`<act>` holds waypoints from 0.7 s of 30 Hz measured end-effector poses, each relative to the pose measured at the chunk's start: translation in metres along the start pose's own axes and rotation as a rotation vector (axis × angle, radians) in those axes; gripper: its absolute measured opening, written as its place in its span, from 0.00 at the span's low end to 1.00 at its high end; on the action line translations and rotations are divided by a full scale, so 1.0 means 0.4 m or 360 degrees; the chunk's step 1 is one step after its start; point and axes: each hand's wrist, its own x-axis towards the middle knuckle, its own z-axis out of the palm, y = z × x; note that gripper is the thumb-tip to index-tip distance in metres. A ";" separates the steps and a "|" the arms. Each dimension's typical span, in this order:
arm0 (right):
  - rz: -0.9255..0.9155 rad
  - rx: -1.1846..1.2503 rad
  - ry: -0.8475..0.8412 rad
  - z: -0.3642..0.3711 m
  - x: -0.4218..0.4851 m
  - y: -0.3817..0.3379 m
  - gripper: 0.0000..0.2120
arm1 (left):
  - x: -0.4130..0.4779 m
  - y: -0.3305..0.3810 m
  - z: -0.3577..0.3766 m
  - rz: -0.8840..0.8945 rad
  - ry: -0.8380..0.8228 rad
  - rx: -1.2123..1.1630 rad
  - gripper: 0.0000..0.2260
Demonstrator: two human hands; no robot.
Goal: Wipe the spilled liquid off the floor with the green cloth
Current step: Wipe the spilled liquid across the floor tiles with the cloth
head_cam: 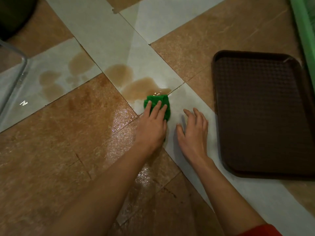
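Observation:
A bunched green cloth (164, 102) lies on the pale floor tile at the near edge of a brown spilled liquid (139, 87). My left hand (151, 125) presses flat on top of the cloth, fingers spread over it. More brown patches of liquid (51, 82) spread to the left across the pale tiles. My right hand (192, 132) rests on the bare pale tile just right of the cloth, fingers apart, holding nothing. The brown tile under my left forearm shines wet.
A dark brown plastic tray (262, 113) lies on the floor to the right. A green edge (305, 31) runs along the far right. A clear container's rim (17, 72) shows at the left, a dark round object (13, 16) at the top left.

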 end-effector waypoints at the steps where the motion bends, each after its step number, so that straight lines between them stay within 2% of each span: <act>1: 0.0001 0.0004 0.0001 0.000 0.001 0.000 0.24 | -0.010 0.013 0.005 0.0114 -0.0006 0.0043 0.20; 3: 0.0005 0.0022 0.0001 -0.003 0.005 0.002 0.24 | -0.040 0.017 0.018 0.0406 -0.0111 0.0047 0.20; 5: 0.0010 0.0044 0.0001 -0.009 0.005 0.008 0.24 | -0.060 -0.009 0.019 0.0546 -0.0195 0.0037 0.21; 7: 0.0015 0.0053 0.0013 -0.016 0.004 0.019 0.24 | -0.045 -0.031 0.012 0.0485 -0.0107 0.0091 0.21; 10: 0.0042 0.0075 0.0032 -0.021 0.001 0.032 0.24 | 0.015 -0.012 -0.003 0.0163 -0.0075 -0.0009 0.21; 12: 0.0057 0.0081 0.0042 -0.020 0.003 0.034 0.23 | 0.029 0.023 0.010 0.0048 -0.0036 -0.0062 0.21; 17: 0.0057 0.0140 0.0075 -0.016 0.012 0.031 0.23 | -0.015 0.020 0.027 0.0429 -0.0204 -0.0015 0.23; 19: 0.0043 0.0163 0.0114 -0.016 0.014 0.032 0.23 | -0.001 0.005 0.021 0.0384 -0.0196 -0.0015 0.22; 21: 0.0047 0.0197 0.0136 -0.017 0.013 0.034 0.23 | 0.033 0.012 0.021 0.0187 -0.0180 -0.0072 0.23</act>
